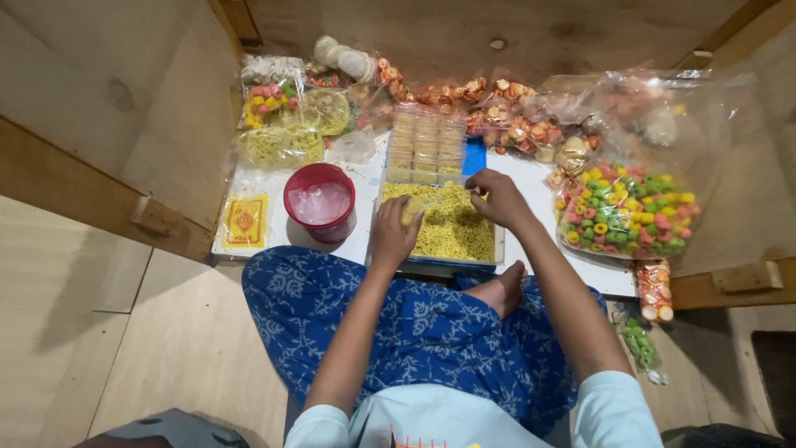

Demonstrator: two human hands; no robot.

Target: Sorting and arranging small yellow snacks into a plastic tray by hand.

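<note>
Tray (489, 249) of yellow snack bits lies straight ahead, long axis running away from the person. Left hand (392, 234) cups a small filled packet (410, 211) at its near-left edge; right hand (497, 199) pinches narrow over the far-right.

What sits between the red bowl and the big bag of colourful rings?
In the head view, the tray of yellow noodle snack lies between the red bowl and the bag of colourful rings, with both hands over it.
</note>
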